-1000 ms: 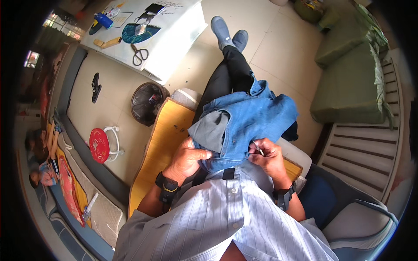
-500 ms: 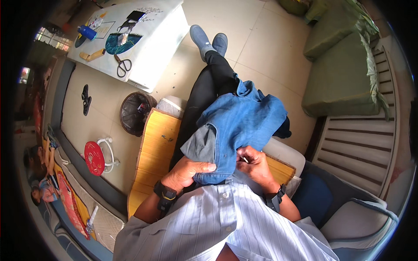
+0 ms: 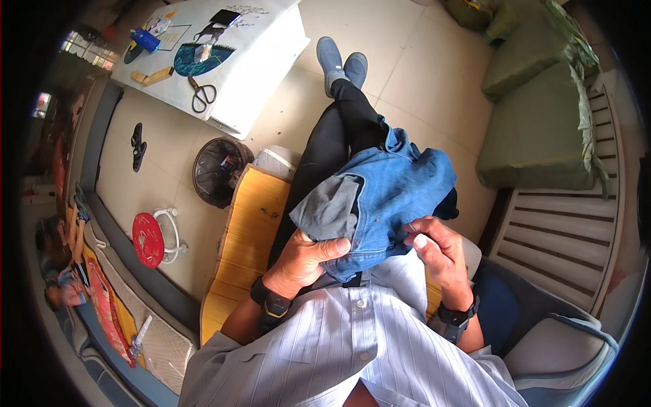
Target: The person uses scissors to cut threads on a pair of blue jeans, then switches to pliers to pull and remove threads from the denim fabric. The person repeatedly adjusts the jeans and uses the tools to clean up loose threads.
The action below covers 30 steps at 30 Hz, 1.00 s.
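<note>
A blue denim garment (image 3: pixel 407 193) lies bunched over my lap, with a grey cloth flap (image 3: pixel 325 210) folded out on its left side. My left hand (image 3: pixel 308 259) grips the garment's near left edge, the thumb lying on top of the denim and the other fingers out of sight beneath. Just off the garment's right side, my right hand (image 3: pixel 439 252) is raised with thumb and forefinger drawn together in a pinch. Whatever sits between those fingertips is too small to make out.
A white table (image 3: pixel 271 74) at the upper left carries black-handled scissors (image 3: pixel 202 95) and a blue bottle (image 3: pixel 145 41). Below it stand a lined waste bin (image 3: pixel 220 173) and a red stool (image 3: pixel 148 239). Green cushions (image 3: pixel 539 129) sit at right. Another person (image 3: pixel 71 288) is at far left.
My right hand has pulled away from the denim to the right and turned upward, its fingers still pinched. The left hand keeps its hold; the whole view has shifted slightly.
</note>
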{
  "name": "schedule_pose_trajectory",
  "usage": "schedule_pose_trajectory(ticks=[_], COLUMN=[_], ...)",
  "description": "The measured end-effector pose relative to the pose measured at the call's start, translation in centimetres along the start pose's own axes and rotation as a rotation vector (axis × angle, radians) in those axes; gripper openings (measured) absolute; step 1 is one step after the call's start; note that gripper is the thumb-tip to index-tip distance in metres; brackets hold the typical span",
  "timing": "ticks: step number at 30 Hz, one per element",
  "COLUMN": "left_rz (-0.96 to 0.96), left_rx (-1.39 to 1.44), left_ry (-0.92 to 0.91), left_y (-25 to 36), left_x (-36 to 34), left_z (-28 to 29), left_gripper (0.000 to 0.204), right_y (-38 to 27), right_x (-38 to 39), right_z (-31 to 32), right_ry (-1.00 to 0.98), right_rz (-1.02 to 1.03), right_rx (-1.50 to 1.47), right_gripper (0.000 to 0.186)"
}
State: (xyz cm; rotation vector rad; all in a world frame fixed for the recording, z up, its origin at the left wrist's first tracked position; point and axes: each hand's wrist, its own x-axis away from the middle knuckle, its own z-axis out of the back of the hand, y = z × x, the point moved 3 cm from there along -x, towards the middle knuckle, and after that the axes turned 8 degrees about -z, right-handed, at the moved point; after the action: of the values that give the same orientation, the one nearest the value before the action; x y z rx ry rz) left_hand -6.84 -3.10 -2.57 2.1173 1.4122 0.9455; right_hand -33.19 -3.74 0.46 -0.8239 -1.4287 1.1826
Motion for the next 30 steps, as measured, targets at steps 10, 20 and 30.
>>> schedule_pose_trajectory(ticks=[10,20,30], left_rz=[-0.057,-0.070,-0.056], left_rx=[-0.038,-0.052,-0.052], left_ry=[-0.015,0.010,0.009], left_y=[1.2,1.2,1.3], left_x=[-0.3,-0.3,-0.4], left_z=[-1.4,-2.1,-2.7], left_gripper=[0.072,0.070,0.061], right_y=[-4.4,-4.1,-4.4], right_x=[0.9,0.7,0.4], right_z=[-4.0,-4.5,-4.8], right_ry=[-0.065,0.045,0.076], right_rz=[0.342,0.553,0.608], right_rx=[0.390,0.607,0.595], right_gripper=[0.031,0.038,0.035])
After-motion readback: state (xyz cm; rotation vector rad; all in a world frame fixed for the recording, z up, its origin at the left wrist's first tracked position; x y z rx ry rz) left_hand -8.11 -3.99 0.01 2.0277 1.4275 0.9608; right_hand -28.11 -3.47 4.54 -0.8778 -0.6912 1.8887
